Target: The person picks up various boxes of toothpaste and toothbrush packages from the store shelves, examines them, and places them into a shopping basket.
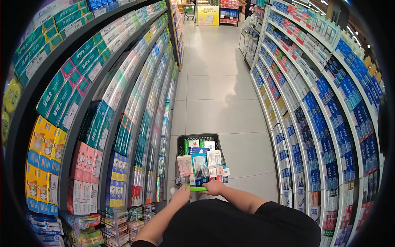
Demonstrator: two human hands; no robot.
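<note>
In front of my body is a black shopping basket [180, 145] with a bright green handle [198, 189]. My left hand [181, 194] is closed on the handle's left end, and my right hand [214, 188] grips its right end. Boxed goods fill the basket: a pale pink box [184, 164] at the left, a light-blue box [199, 159] in the middle and a white box [214, 157] at the right. Several small boxes stand upright near the handle. Whatever lies beneath them is hidden.
A shelf with toothpaste boxes [61, 96] and yellow cartons [42, 142] lines the left side. Another shelf of blue boxes [314, 119] runs along the right. Between them stretches a grey tiled floor [218, 82] toward a yellow sign [207, 15] and a shopping cart [189, 12].
</note>
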